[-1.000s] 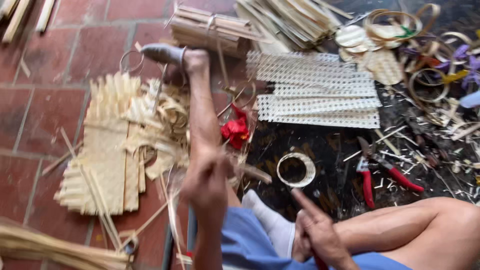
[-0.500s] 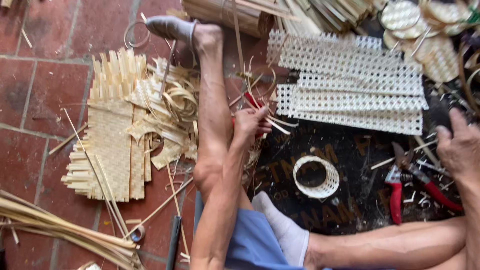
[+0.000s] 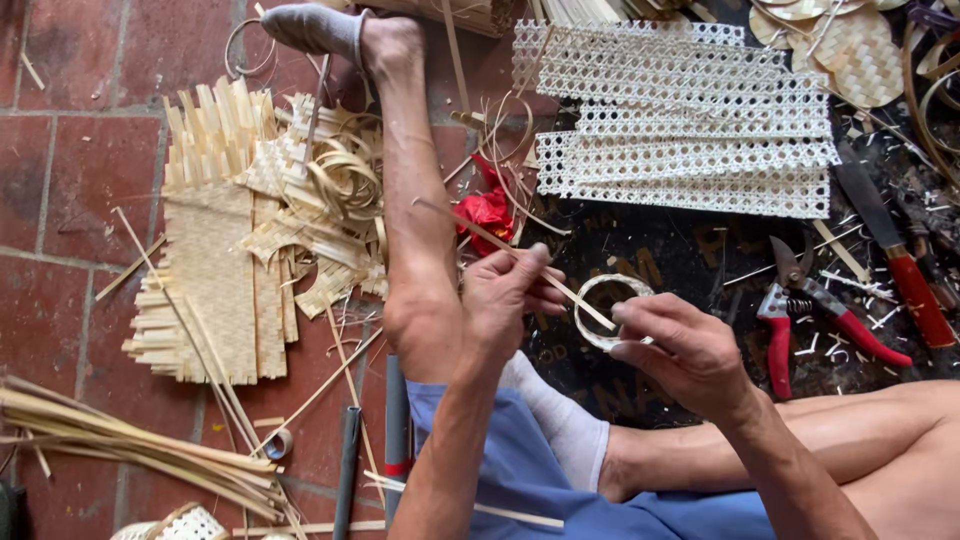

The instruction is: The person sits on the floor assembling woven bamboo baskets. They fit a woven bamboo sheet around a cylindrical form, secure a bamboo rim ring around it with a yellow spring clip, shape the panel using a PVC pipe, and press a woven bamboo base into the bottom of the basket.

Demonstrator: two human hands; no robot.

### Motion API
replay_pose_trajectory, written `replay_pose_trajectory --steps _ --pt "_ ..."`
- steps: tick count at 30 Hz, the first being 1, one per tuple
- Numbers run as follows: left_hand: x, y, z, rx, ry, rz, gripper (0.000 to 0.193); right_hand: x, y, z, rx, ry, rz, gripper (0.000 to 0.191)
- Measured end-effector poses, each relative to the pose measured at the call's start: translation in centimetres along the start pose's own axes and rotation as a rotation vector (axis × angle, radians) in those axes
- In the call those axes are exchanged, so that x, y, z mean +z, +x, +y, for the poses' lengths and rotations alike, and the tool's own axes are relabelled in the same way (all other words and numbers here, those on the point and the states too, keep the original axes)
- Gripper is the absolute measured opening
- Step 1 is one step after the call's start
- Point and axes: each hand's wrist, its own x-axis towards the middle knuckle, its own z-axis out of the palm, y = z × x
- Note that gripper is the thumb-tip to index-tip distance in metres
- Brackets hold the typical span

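Observation:
My left hand (image 3: 508, 296) pinches a thin bamboo strip (image 3: 480, 234) that runs from above my outstretched leg down to a small woven white ring (image 3: 600, 296). My right hand (image 3: 682, 352) grips that ring at its right side, fingers curled around the rim. Both hands meet just over my bent knee, above a dark mat (image 3: 680, 260). My left leg (image 3: 415, 200) stretches away across the floor, its foot in a grey sock (image 3: 312, 27).
Red-handled pruning shears (image 3: 800, 310) and a red-handled knife (image 3: 895, 255) lie on the mat at right. White open-weave panels (image 3: 680, 120) lie beyond. A woven bamboo mat piece (image 3: 215, 270) and loose strips (image 3: 120, 430) cover the brick floor at left. A red scrap (image 3: 487, 212) lies beside my leg.
My right hand has come in from the right edge and taken hold of the ring. My left hand has dropped lower with the strip and now meets the ring.

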Motion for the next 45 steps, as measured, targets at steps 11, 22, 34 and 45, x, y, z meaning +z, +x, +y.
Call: replay_pose_trajectory --steps 11,22,34,45 --pt "1.3 -12.4 -7.7 -0.465 -0.583 -0.186 0.012 -0.9 -5.3 -4.9 -0.122 -0.168 -0.051 0.018" --pt "2.8 -17.6 -9.6 -0.530 -0.664 -0.020 0.016 2.1 -14.4 -2.1 0.480 0.939 0.438 0.031" --pt "-3.4 -16.4 -5.8 -0.088 -0.409 -0.096 0.028 -3.1 -15.1 -0.6 0.511 1.292 0.482 0.020" --pt "-1.9 -11.8 -5.3 -0.111 -0.097 0.031 0.032 -6.7 -14.4 0.3 0.412 1.359 0.516 0.026"
